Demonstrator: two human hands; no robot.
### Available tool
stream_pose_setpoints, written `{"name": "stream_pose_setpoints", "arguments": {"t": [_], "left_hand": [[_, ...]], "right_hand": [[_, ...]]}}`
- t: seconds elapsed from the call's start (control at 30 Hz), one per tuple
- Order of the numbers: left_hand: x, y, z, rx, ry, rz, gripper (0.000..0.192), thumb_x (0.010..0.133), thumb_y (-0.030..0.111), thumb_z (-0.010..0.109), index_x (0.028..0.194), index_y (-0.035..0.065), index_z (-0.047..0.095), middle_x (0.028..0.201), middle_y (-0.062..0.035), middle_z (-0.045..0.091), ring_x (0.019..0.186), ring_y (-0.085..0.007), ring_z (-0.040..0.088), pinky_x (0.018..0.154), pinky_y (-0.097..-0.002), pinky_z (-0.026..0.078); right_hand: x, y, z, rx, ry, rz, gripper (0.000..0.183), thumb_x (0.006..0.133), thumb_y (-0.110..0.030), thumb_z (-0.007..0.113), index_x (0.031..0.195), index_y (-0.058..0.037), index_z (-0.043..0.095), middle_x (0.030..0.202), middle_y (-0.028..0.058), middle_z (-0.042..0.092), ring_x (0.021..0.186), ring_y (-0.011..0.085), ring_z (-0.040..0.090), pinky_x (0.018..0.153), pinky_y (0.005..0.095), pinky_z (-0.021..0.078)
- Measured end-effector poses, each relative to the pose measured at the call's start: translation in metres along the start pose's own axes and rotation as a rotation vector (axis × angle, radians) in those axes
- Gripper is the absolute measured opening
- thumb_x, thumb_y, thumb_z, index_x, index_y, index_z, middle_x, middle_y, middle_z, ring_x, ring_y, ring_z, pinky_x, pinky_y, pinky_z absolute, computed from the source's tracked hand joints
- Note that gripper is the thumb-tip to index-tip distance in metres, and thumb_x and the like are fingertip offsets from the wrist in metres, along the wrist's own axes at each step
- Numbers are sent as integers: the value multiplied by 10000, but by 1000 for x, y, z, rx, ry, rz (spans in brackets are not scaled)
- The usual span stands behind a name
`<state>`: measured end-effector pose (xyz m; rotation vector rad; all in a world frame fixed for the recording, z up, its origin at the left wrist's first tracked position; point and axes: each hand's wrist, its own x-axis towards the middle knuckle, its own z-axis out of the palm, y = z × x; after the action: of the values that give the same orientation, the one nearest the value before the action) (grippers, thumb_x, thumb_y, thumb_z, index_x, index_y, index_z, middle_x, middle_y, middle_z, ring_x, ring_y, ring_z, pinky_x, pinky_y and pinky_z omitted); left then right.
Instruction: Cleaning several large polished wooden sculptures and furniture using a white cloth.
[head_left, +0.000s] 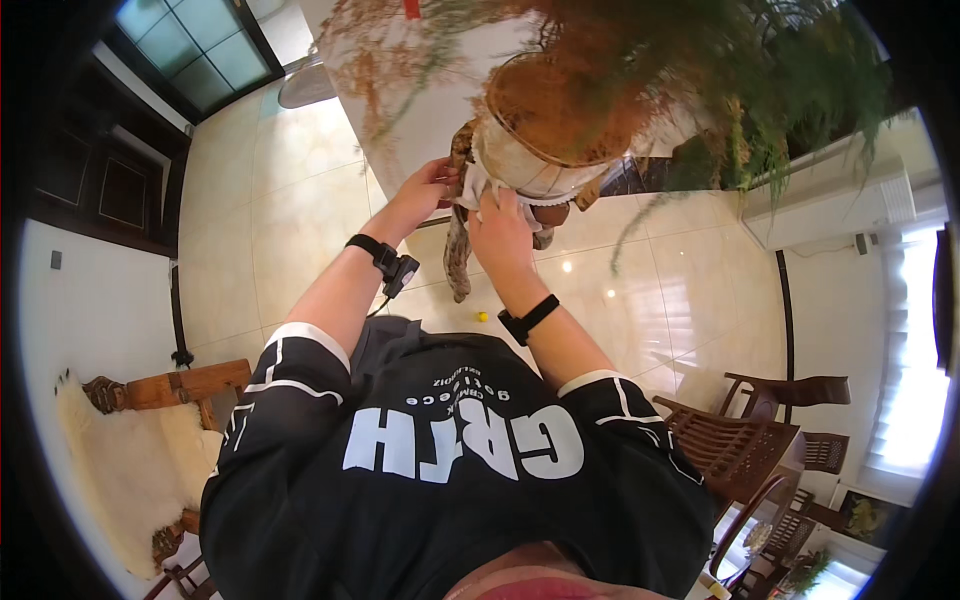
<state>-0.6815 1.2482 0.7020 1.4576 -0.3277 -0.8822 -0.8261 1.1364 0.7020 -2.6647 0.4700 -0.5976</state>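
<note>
Before me a white round planter (517, 161) with a brown rim sits on a gnarled wooden stand (459, 262). Feathery foliage (675, 82), green and partly browned, spreads from it and blurs toward the top. A white cloth (474, 184) is bunched against the stand, just under the planter's left side. My right hand (501, 229) presses the cloth with bent fingers. At the stand's upper left, my left hand (431, 184) has its fingers around a knotty wooden piece beside the cloth; some fingertips are hidden.
A white surface (405, 82) lies behind the planter. A small yellow object (483, 316) is on the tiled floor (300, 225). Dark wooden chairs (750, 442) stand at right, and a wooden seat (180, 386) with a pale fleece at left. Fronds hang down at upper right.
</note>
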Motion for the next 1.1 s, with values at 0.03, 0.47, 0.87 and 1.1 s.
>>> {"name": "stream_pose_setpoints", "arguments": {"t": [0.03,0.47,0.87,1.1], "left_hand": [[2,-1,-4,41,-17,-4,647,875,-19,476,1509,50,363,1455,-96,489,1323,-215,492,975,-345,488],[78,-8,-75,168,-558,1,402,924,79,560,1324,53,530,1172,-55,628,1053,-136,610,824,-300,517],[83,0,-160,250,-448,-147,242,941,77,474,1164,58,565,1101,-65,621,875,-163,686,687,-293,466],[74,-1,-220,268,-456,-190,199,930,91,483,1089,44,594,1046,-52,618,855,-152,685,658,-266,451]], "right_hand": [[4,-9,1,-88,-42,23,404,876,-227,653,1240,-59,606,1208,156,547,1111,348,589,831,440,561],[43,-55,64,-468,201,144,405,769,-193,717,1161,-120,644,1140,70,602,1032,285,610,796,385,559],[16,-98,83,-264,320,485,283,785,-67,634,1067,-64,610,1072,166,584,1024,401,578,816,476,522],[-31,-88,69,26,929,802,241,854,-114,644,1029,32,565,995,200,584,920,360,583,815,429,491]]}}
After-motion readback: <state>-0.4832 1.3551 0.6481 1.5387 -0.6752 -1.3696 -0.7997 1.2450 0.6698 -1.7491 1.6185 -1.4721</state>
